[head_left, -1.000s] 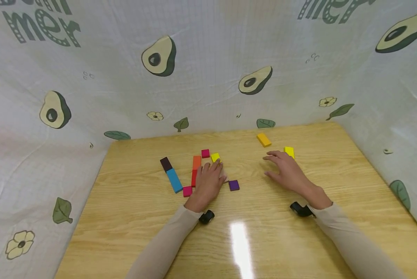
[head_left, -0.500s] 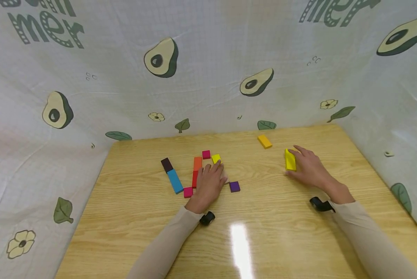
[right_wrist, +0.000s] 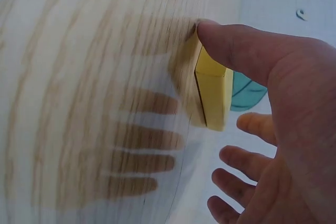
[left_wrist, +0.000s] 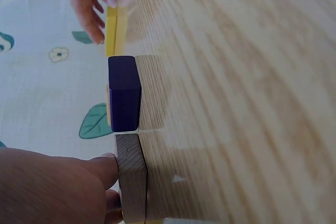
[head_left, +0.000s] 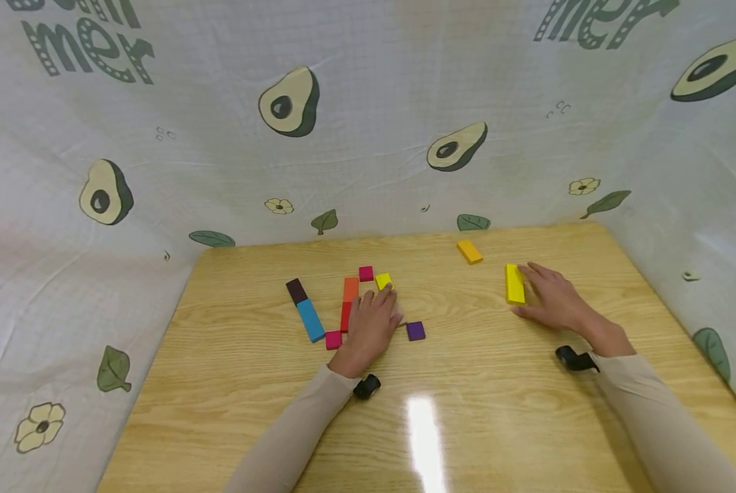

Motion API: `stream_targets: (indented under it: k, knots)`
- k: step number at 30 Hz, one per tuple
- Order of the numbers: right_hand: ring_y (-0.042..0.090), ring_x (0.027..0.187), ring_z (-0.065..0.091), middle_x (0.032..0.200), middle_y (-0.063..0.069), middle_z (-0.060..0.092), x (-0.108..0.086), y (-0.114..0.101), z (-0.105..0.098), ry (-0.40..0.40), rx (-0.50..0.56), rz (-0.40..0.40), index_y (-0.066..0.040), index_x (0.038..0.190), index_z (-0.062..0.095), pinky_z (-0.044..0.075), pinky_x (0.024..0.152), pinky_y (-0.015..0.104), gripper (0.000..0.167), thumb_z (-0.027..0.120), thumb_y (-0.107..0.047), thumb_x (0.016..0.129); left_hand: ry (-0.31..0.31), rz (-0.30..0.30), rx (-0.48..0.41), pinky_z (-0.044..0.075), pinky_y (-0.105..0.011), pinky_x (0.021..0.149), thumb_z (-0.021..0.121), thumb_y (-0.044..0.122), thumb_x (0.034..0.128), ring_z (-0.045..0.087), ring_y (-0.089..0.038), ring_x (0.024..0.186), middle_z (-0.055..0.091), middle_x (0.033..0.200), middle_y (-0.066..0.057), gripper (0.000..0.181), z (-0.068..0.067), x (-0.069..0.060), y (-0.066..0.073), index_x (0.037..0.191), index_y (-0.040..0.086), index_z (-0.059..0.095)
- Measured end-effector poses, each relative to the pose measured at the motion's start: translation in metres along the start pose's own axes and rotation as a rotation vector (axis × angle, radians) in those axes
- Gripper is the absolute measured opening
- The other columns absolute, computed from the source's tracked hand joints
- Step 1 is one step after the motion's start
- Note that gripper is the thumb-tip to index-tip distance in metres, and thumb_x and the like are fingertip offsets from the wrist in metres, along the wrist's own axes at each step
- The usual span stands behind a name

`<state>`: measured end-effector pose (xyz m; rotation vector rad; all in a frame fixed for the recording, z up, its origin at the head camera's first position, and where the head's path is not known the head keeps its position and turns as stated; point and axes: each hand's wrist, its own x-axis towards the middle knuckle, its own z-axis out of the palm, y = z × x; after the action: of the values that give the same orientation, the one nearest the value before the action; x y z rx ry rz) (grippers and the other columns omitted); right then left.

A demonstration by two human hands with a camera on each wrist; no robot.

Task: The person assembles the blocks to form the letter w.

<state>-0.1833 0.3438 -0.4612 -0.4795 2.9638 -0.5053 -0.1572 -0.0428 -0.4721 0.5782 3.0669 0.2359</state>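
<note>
My left hand [head_left: 372,325] rests among a loose group of coloured blocks, its thumb touching a plain wooden block [left_wrist: 131,177]. The fingers lie beside a red block [head_left: 346,318] and reach a small yellow block [head_left: 383,281]. A purple block [left_wrist: 125,93] lies just right of the wooden one. At the right, my right hand [head_left: 552,298] is beside a longer yellow block [head_left: 515,285], fingers spread. In the right wrist view its thumb is at the near end of that block, while the other fingers stand apart from it.
A dark brown block [head_left: 296,291] and a blue block [head_left: 310,320] form a slanted line at left. Two pink blocks [head_left: 333,339] and an orange-red block [head_left: 350,289] lie near the left hand. An amber block [head_left: 469,251] lies at the back, before the patterned cloth [head_left: 368,171].
My right hand has moved right to the longer yellow block, then slightly further right, off its side. The left hand stays on the group of blocks.
</note>
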Motion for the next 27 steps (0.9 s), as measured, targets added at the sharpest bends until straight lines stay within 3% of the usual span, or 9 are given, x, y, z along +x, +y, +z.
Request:
stream_targets:
  k: [7,21,27]
  knots:
    - [0.063,0.136,0.039,0.152,0.043,0.041,0.001,0.003,0.000,-0.005,-0.006,-0.002,0.017,0.153,0.039,0.032,0.108,0.078,0.083,0.078,-0.029,0.096,0.000,0.000,0.000,0.038,-0.054,0.116,0.055,0.037,0.1110,0.050,-0.031,0.139,0.043,0.167,-0.002,0.052,0.001,0.002,0.000,0.157,0.013,0.053]
    - [0.063,0.141,0.036,0.158,0.041,0.035,0.009,0.000,-0.001,0.017,0.048,-0.067,0.018,0.152,0.041,0.030,0.112,0.076,0.081,0.080,-0.024,0.095,0.001,0.004,-0.002,0.038,-0.054,0.116,0.054,0.038,0.1112,0.050,-0.032,0.138,0.043,0.167,-0.003,0.053,0.000,0.003,0.001,0.158,0.013,0.052]
    - [0.059,0.140,0.037,0.156,0.038,0.039,0.012,-0.003,0.005,0.021,0.067,-0.038,0.014,0.153,0.043,0.029,0.112,0.075,0.086,0.083,-0.032,0.093,0.018,0.013,-0.003,0.039,-0.055,0.115,0.056,0.037,0.1106,0.052,-0.032,0.137,0.045,0.166,-0.003,0.052,0.000,-0.002,0.000,0.156,0.012,0.054]
